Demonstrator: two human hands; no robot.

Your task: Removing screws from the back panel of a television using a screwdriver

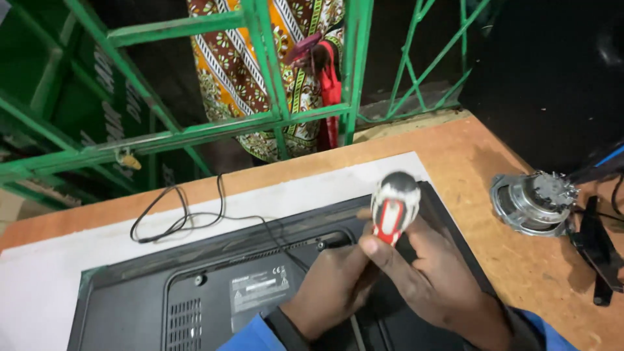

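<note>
A black flat television [195,292] lies face down on a white sheet [78,260], its back panel up. My right hand [435,279] grips a screwdriver with a red, white and grey handle [394,205], held upright over the panel's upper right part. My left hand [335,286] rests on the panel beside the shaft, fingers curled near the screwdriver's lower end. The tip is hidden behind my hands. Both sleeves are blue.
A black cable [175,218] loops across the white sheet. A round metal speaker driver [536,201] and a black stand piece [598,250] lie on the wooden table [494,156] at right. Beyond green metal bars [260,84] stands a person in patterned cloth [292,65].
</note>
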